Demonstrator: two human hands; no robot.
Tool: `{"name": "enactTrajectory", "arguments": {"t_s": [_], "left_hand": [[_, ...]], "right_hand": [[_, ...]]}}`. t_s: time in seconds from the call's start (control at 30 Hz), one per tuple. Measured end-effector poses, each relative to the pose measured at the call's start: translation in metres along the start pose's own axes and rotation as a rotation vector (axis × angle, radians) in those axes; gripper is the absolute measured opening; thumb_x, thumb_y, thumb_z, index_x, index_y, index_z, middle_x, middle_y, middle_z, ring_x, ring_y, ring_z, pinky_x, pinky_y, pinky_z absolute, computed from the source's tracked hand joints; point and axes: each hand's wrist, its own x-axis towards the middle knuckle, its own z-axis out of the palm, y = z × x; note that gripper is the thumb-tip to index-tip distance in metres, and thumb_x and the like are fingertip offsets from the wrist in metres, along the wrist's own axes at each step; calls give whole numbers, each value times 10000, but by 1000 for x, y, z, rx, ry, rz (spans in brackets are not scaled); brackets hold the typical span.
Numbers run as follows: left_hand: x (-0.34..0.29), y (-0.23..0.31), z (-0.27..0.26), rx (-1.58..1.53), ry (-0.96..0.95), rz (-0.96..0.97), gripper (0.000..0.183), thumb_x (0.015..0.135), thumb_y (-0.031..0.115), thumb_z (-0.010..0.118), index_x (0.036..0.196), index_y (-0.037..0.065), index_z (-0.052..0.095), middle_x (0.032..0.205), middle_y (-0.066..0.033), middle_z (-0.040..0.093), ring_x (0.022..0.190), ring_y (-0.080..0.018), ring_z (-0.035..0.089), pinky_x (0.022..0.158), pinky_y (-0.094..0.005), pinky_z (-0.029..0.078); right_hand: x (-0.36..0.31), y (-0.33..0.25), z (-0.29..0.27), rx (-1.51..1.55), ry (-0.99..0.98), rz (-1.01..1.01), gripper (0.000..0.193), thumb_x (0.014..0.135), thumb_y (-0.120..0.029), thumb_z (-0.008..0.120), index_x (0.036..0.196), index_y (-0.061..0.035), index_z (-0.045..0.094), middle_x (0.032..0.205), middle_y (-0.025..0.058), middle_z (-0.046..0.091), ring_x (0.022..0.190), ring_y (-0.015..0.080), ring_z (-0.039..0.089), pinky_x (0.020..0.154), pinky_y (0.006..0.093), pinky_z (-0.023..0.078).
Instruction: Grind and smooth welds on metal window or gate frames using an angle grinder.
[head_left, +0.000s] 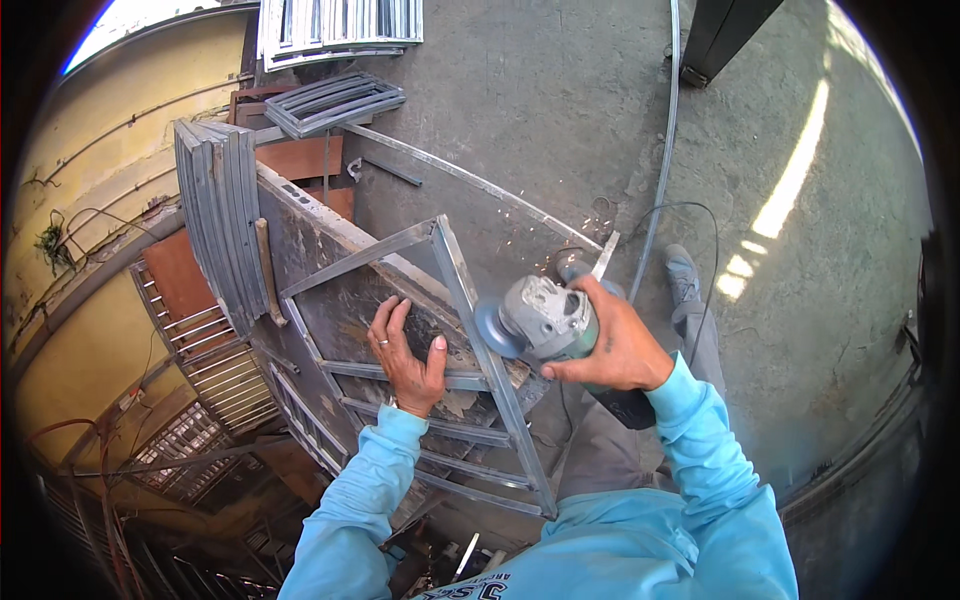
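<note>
My right hand is wrapped round the body of an angle grinder with a grey, dusty head. Its blurred disc is at the outer bar of a grey metal frame, and orange sparks fly beyond it. This frame has several crossbars and lies tilted over the worktable's edge. Spread over the dark, worn worktable, my left hand bears down beside a crossbar, its fingers stretched out and a ring on one of them. Whether the palm touches the bar is hard to tell.
Stacked grey metal bars and a wooden-handled tool lie on the table's left. Metal frames are piled at the far end. A long metal bar lies on the floor, and a cable loops beside my foot.
</note>
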Motion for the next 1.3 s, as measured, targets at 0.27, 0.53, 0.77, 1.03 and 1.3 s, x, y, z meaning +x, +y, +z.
{"name": "enactTrajectory", "arguments": {"t_s": [0.27,0.53,0.77,1.03,1.3], "left_hand": [[-1,-1,2,-10,16,-8,641,865,362,651,1376,7,501,1396,-210,457,1255,-391,424,1082,-518,299],[-3,-2,-3,-22,44,-44,629,854,345,662,1366,7,519,1392,-200,477,1245,-386,442,1074,-504,322],[-2,-2,0,-62,58,-40,633,815,304,703,1367,48,525,1398,-178,478,1259,-383,441,1065,-525,322],[-7,-5,-4,-97,111,-86,564,837,287,685,1341,65,562,1401,-144,504,1252,-366,468,1054,-498,346],[-9,-8,-3,-150,154,-106,531,803,226,694,1302,80,586,1391,-102,539,1278,-338,484,1057,-508,355]], "right_hand": [[12,-20,1,-32,65,4,840,624,-352,927,1233,24,487,994,223,705,958,327,716,850,386,538],[10,-49,-3,-238,-7,-6,857,618,-331,934,1243,37,477,1043,242,700,1020,352,708,887,398,535],[27,-77,-3,-326,81,69,855,592,-320,933,1245,5,488,1031,187,683,979,261,671,879,386,518],[2,-145,32,-1042,-96,27,825,593,-323,921,1262,-78,504,853,181,726,757,399,720,658,451,569],[48,-192,40,-1356,-144,58,664,668,-330,864,1157,-94,483,753,166,700,694,383,704,589,478,537]]}}
